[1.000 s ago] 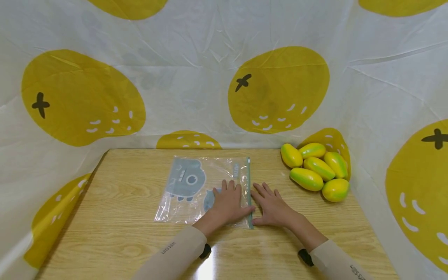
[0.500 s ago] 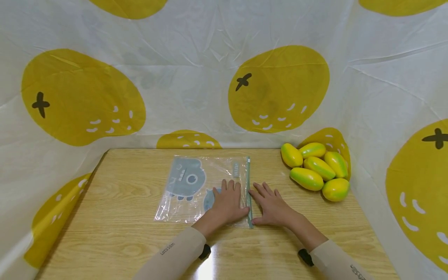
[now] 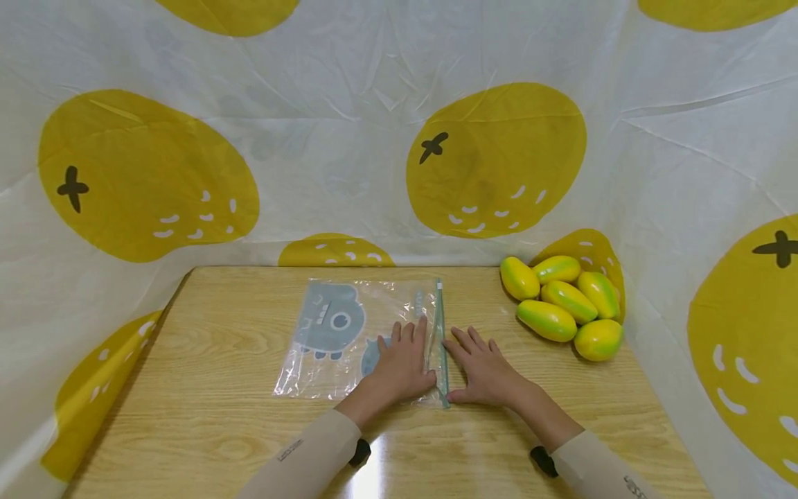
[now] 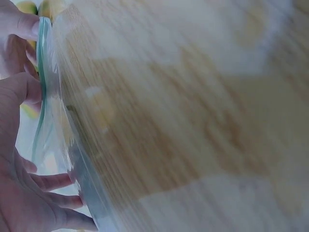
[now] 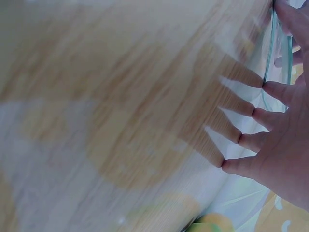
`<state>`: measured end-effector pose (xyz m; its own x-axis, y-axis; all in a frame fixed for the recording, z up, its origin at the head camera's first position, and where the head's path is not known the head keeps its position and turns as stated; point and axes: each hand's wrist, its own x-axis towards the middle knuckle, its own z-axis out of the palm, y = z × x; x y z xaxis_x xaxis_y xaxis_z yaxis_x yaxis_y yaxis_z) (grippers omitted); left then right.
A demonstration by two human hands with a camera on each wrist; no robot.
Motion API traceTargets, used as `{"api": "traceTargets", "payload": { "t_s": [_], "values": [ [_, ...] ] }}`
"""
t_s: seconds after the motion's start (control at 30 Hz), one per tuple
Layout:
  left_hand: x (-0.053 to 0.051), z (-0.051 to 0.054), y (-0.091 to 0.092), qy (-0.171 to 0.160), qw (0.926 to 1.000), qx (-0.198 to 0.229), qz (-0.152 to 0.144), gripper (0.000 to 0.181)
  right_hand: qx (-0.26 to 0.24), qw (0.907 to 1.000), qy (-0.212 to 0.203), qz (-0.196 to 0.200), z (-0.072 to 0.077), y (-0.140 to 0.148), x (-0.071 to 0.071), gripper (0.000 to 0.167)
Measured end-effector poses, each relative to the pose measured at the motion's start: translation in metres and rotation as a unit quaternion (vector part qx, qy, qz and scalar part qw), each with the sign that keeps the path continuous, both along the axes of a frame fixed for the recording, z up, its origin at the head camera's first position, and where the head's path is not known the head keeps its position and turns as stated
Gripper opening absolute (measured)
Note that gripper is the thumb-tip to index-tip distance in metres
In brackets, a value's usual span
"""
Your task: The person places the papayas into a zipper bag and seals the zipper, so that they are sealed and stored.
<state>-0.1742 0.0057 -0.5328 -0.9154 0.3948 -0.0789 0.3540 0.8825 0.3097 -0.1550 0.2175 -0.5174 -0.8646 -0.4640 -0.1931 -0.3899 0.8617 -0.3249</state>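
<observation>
A clear zip bag [image 3: 343, 319] with blue-grey monster prints lies flat on the wooden table. Its green zip strip [image 3: 440, 312] runs along the right edge, where two strips stand slightly apart in the middle. My left hand [image 3: 399, 364] rests on the bag with fingers spread, thumb close to the strip. Just right of the strip is my right hand [image 3: 489, 371], thumb and index finger touching it. The right wrist view shows the right hand's fingertips [image 5: 231, 163] resting on the table. In the left wrist view, the zip strip [image 4: 42, 77] bows up between the hands.
Several yellow-green mangoes [image 3: 567, 301] lie grouped at the table's back right corner. A white cloth [image 3: 349, 152] with yellow fruit prints hangs behind and on both sides. Bare wood [image 3: 206, 360] extends left of the bag.
My left hand has shifted slightly left, drawing the bag's upper layer with it. The zip edge has parted into two strips. The right hand has barely moved.
</observation>
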Motion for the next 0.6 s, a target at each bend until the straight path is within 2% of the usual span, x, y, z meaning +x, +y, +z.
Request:
{"api": "traceTargets", "payload": {
  "t_s": [0.27, 0.43, 0.6],
  "values": [
    [0.001, 0.001, -0.009, 0.005, 0.9994, 0.028, -0.02, 0.111, -0.004, 1.0, 0.005, 0.0, -0.002, 0.0, 0.001, 0.103],
    [0.001, 0.002, -0.012, 0.006, 0.9991, 0.014, -0.04, 0.112, -0.002, 1.0, 0.004, -0.003, -0.002, 0.0, 0.001, 0.104],
    [0.001, 0.002, -0.013, 0.003, 0.9988, 0.001, -0.048, 0.104, 0.0, 1.0, 0.003, -0.005, -0.003, 0.0, 0.001, 0.104]
  ]
}}
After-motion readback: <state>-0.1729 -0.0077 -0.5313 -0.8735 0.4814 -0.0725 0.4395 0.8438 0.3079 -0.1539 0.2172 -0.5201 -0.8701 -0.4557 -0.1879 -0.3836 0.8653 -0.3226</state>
